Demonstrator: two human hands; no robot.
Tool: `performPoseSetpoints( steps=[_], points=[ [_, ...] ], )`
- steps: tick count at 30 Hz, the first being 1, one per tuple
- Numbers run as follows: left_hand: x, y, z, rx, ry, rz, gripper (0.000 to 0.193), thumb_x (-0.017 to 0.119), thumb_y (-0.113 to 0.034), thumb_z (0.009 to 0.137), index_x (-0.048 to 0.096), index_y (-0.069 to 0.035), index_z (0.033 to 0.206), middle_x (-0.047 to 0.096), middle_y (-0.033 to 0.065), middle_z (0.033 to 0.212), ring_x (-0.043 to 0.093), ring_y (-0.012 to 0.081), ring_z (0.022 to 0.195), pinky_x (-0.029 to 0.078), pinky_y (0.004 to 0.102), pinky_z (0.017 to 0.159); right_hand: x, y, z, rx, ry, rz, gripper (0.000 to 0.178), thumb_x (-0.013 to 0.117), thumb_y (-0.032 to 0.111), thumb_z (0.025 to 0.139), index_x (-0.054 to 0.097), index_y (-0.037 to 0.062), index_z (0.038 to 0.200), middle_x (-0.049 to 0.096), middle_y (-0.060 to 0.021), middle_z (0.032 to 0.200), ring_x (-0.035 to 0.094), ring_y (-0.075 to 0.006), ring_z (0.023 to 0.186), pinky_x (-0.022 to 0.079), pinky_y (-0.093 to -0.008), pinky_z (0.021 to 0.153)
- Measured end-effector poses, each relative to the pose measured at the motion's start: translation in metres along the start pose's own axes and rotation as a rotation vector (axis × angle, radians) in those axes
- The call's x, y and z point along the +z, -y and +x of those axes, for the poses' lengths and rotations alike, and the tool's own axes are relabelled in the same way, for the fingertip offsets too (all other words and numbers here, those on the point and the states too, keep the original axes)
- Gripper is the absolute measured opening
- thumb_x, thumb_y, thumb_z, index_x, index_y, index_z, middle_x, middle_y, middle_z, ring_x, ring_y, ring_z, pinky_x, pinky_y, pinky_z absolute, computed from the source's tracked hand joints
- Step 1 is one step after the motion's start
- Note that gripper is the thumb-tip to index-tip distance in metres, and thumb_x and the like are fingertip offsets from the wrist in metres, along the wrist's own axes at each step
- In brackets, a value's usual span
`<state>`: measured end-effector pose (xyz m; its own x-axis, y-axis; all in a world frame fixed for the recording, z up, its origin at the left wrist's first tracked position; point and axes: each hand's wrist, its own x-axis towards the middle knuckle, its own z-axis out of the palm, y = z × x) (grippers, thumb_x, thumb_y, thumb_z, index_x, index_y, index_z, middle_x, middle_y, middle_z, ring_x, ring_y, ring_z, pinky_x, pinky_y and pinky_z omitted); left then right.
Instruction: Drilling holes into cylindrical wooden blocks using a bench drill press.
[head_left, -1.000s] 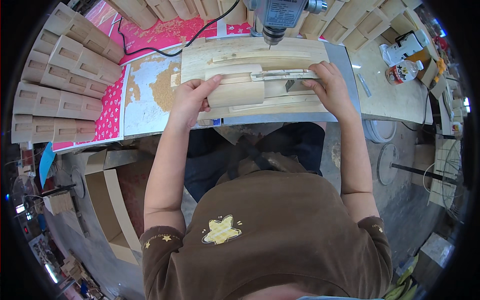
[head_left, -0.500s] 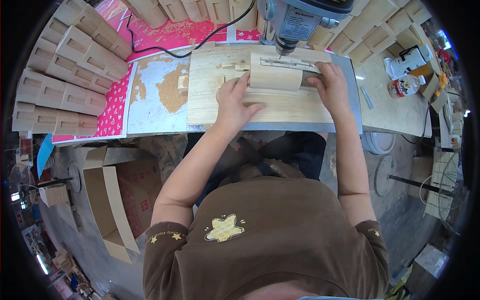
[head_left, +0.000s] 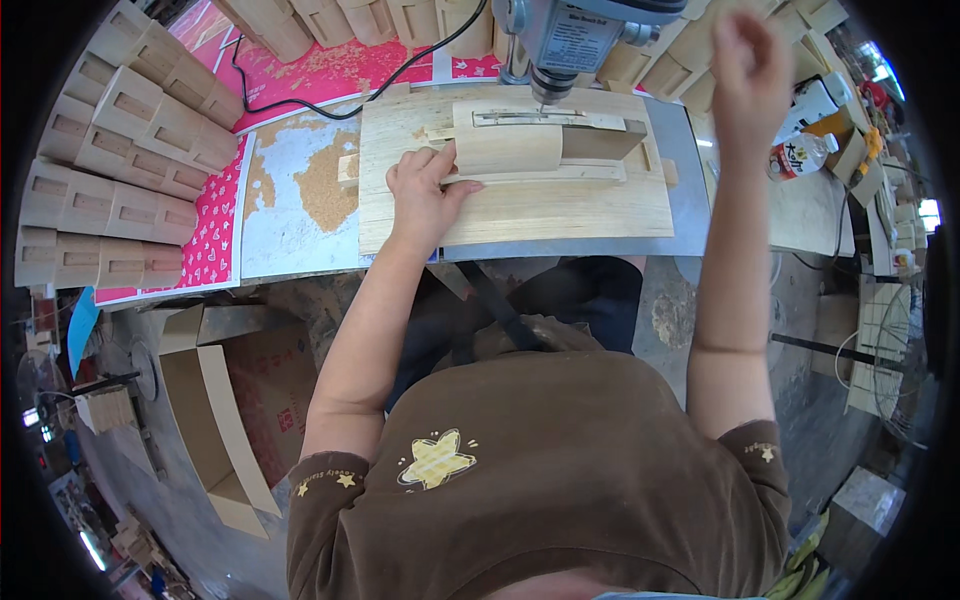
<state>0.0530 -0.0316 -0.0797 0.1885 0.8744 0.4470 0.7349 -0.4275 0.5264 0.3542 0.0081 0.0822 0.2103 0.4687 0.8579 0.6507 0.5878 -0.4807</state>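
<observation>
Now, block (head_left: 505, 152) seated on board (head_left: 560, 213) on desk (head_left: 812, 220), below drill (head_left: 560, 48). Block's left end touched by left hand (head_left: 420, 193); grip released, thumb spread from fingers. Right hand (head_left: 750, 85) raised, well apart from block, blurred; whether clenched cannot be told. Bottle (head_left: 800, 155) placed at right, wooden stacks (head_left: 115, 207) at left.

A stained grey concrete floor (head_left: 820, 440) spreads beneath and around a pale worktable (head_left: 815, 228), whose left end wears a pink sheet (head_left: 212, 225) patterned in white. Bright patches of white light (head_left: 930, 215) glow at the far right and lower left.
</observation>
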Motion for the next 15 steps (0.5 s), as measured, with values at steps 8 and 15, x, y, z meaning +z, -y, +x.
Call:
performPoseSetpoints(
  steps=[8,15],
  points=[
    [0.007,-0.006,0.006,0.043,0.015,-0.025,0.054,0.079,-0.026,0.061,0.063,-0.009,0.11,0.055,-0.001,0.075,0.052,0.0191,0.08,0.032,0.036,0.076,0.022,0.055,0.079,-0.014,0.318,-0.146,0.026,0.048,0.019,0.093,0.062,-0.0019,0.096,0.061,-0.0114,0.078,0.057,-0.0156,0.075,0.044,-0.0276,0.069],
    [0.003,0.002,0.002,-0.022,0.055,-0.102,0.055,0.079,-0.024,0.061,0.062,-0.009,0.112,0.056,-0.0007,0.074,0.055,0.0182,0.074,0.034,0.0355,0.073,-0.025,0.078,-0.021,0.105,0.378,-0.295,0.02,0.058,0.016,0.09,0.063,0.0008,0.102,0.061,-0.002,0.079,0.053,-0.0069,0.075,0.043,-0.0265,0.065]
  ],
)
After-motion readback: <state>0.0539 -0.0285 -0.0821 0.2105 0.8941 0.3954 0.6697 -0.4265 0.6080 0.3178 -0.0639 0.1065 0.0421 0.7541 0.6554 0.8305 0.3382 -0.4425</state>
